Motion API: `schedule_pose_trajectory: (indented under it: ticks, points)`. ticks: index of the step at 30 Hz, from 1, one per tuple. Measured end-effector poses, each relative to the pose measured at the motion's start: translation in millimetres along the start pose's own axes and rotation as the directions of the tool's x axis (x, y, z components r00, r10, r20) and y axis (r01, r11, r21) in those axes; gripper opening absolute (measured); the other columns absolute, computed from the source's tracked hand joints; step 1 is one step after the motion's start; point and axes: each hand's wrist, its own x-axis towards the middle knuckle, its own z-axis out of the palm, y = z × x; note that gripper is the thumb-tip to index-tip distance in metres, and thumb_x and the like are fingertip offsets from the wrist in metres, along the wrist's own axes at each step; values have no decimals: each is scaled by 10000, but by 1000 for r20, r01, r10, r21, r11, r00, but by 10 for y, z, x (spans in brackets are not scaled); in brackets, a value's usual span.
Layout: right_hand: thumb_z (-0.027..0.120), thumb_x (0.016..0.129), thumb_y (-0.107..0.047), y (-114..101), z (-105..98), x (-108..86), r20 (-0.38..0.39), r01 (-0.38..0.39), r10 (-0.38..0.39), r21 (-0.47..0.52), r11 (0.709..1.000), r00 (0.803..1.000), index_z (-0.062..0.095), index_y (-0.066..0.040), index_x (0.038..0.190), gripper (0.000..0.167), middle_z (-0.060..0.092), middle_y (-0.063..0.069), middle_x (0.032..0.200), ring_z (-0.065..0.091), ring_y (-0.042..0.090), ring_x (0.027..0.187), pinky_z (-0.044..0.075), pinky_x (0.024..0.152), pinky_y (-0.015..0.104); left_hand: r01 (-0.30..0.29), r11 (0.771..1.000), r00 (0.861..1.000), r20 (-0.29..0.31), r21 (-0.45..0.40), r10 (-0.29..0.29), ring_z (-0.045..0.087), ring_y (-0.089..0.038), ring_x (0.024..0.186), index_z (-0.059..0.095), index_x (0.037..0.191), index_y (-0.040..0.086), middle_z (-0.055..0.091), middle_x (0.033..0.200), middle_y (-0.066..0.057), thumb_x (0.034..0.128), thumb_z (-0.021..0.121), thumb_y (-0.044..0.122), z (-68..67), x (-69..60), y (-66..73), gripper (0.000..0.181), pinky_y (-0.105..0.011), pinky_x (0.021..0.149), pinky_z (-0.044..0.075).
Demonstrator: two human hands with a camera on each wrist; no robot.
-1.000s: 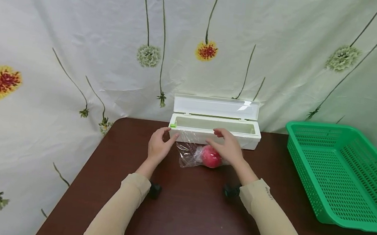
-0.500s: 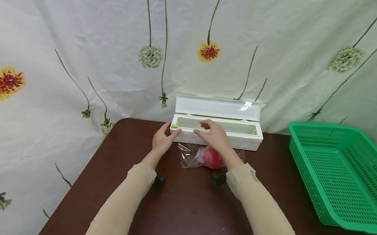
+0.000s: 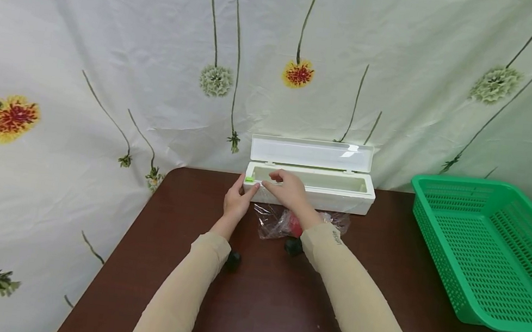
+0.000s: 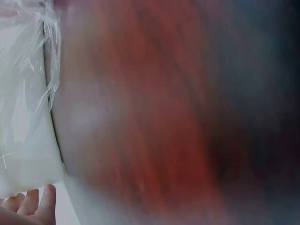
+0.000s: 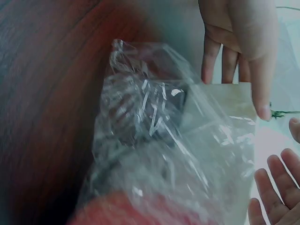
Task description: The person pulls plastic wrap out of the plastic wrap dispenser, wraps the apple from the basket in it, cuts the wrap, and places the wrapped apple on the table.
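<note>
"Where is the left hand (image 3: 238,201) placed?"

"It is set at the left end of the white box (image 3: 335,203). Its fingers are held nearly straight against the end face, and its thumb is laid along the front top edge, near the green tab (image 3: 249,179)."

"And the right hand (image 3: 291,192)?"

"It is held over the front of the box, close to the left hand. Its fingers are loosely bent and parted from the thumb, whose tip is brought just beside the left thumb. Whether the box is touched by it cannot be told."

"Where is the red round thing (image 3: 295,226) to be found?"

"On the dark table (image 3: 155,274), just in front of the box. It is wrapped in clear film (image 3: 268,222) and partly hidden by the right wrist. The film is spread out on both sides of it and drawn up against the box's front face."

"How is the box seen?"

"Its clear lid (image 3: 311,153) is raised at the back, so the long trough is exposed."

"What else is shown?"

"A green basket (image 3: 434,256) is set to the right, well apart from the box. Behind the table, a flowered cloth (image 3: 153,27) is hung."
</note>
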Motion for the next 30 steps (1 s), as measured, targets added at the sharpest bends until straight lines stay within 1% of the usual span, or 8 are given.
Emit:
schedule_pose_trajectory:
  ticks: [3, 6, 10, 12, 16, 21, 24, 30]
  points:
    - [610, 907, -371, -19, 68, 28, -10, 10, -10, 0, 1000, 1000, 607, -88, 1219, 421, 601, 79, 1225, 545, 233, 1134, 440, 941, 377, 26, 999, 999, -19, -41, -26, 425, -249, 1274, 405, 1433, 149, 436, 1419, -90, 885, 642, 377, 16, 12, -7, 639, -397, 1011, 383]
    - [616, 905, -362, -20, 118, 73, -29, 31, -32, -7, 999, 999, 615, -82, 1214, 417, 607, 74, 1223, 556, 234, 1124, 440, 942, 368, 51, 989, 998, -31, -137, -56, 413, -233, 1282, 421, 1423, 155, 430, 1423, -89, 883, 658, 337, 32, 25, 4, 617, -377, 1009, 390]
    - [618, 907, -333, -33, 145, 127, -39, 52, -52, -3, 999, 998, 623, -81, 1208, 392, 615, 70, 1213, 563, 231, 1118, 442, 940, 362, 74, 961, 995, -43, -267, -88, 383, -210, 1305, 448, 1405, 153, 419, 1431, -81, 871, 683, 284, 51, 44, 22, 597, -343, 1021, 377]
    - [618, 910, -313, -40, 150, 148, -39, 55, -55, 5, 998, 998, 625, -80, 1207, 377, 618, 71, 1208, 564, 232, 1117, 441, 941, 361, 75, 950, 994, -48, -304, -94, 371, -199, 1315, 464, 1393, 145, 420, 1428, -80, 866, 692, 264, 54, 52, 23, 586, -324, 1031, 364]
    - [605, 922, -297, -56, 175, 172, -13, 47, -47, 18, 999, 999, 624, -89, 1215, 359, 615, 66, 1215, 561, 225, 1124, 441, 943, 355, 74, 922, 994, -47, -380, -100, 381, -181, 1310, 495, 1367, 127, 437, 1412, -87, 858, 704, 215, 56, 60, 11, 557, -298, 1030, 361]
    - [597, 932, -271, -68, 241, 192, 15, 44, -44, 35, 998, 999, 623, -91, 1216, 338, 610, 66, 1220, 559, 221, 1126, 449, 937, 344, 77, 901, 994, -40, -426, -104, 401, -167, 1295, 493, 1366, 134, 443, 1405, -84, 863, 697, 192, 52, 41, -24, 546, -288, 1012, 380]
    - [599, 930, -254, -72, 281, 205, 18, 42, -43, 38, 998, 999, 627, -91, 1210, 325, 614, 66, 1213, 562, 220, 1122, 453, 930, 342, 76, 893, 994, -37, -443, -103, 418, -170, 1282, 482, 1373, 136, 444, 1401, -91, 874, 682, 172, 62, 32, -51, 539, -285, 1006, 386]
    - [608, 923, -245, -69, 327, 216, 9, 25, -25, 60, 998, 1000, 649, -102, 1179, 296, 630, 67, 1186, 577, 221, 1102, 465, 911, 347, 57, 862, 996, -34, -504, -86, 432, -193, 1271, 475, 1371, 103, 450, 1389, -116, 892, 646, 93, 118, 20, -71, 509, -299, 1006, 388]
